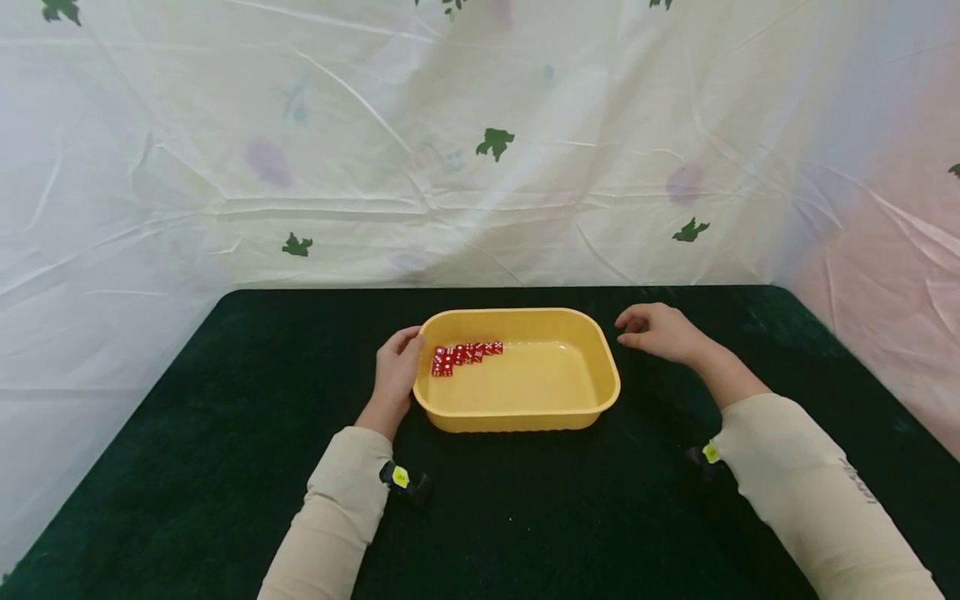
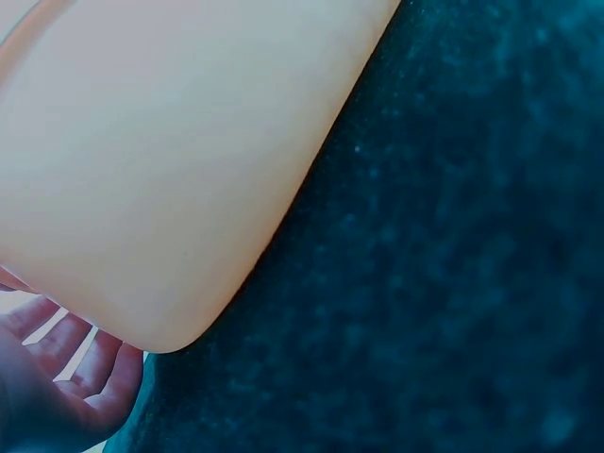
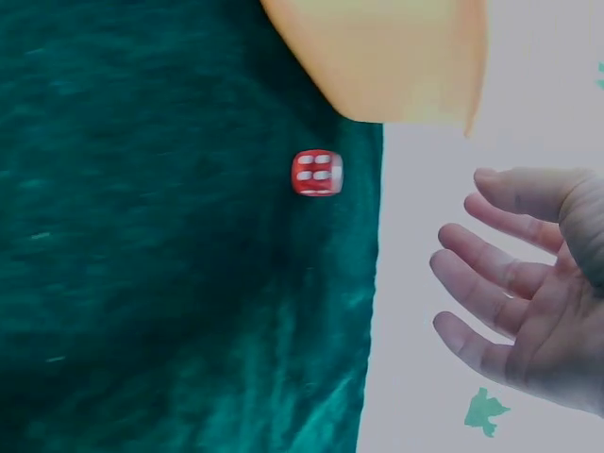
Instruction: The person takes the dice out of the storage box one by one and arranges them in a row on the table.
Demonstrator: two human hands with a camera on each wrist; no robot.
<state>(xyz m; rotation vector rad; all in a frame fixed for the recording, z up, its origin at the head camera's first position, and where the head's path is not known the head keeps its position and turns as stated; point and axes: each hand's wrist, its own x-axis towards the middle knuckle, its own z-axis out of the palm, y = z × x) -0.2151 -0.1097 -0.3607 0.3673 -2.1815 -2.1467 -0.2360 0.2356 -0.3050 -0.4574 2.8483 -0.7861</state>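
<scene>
A yellow plastic basin (image 1: 517, 414) sits on the dark green cloth, with several red dice (image 1: 447, 360) bunched along the left part of its floor. My left hand (image 1: 396, 367) holds the basin's left end, thumb at the rim and fingers along the outer wall; in the left wrist view those fingers (image 2: 118, 387) are partly hidden by the basin. Off the basin's right end, my right hand (image 1: 663, 332) is raised with loosely bent fingers, holding nothing. One red die (image 3: 317, 174) with white pips shows against the green cloth in the right wrist view, between basin and hand.
The green-covered table (image 1: 187, 467) spreads around the basin. A pale curtain (image 1: 360, 167) with green leaf shapes hangs behind its far edge and along both sides. Dark wrist cameras with yellow tags are strapped over both sleeves (image 1: 795, 475).
</scene>
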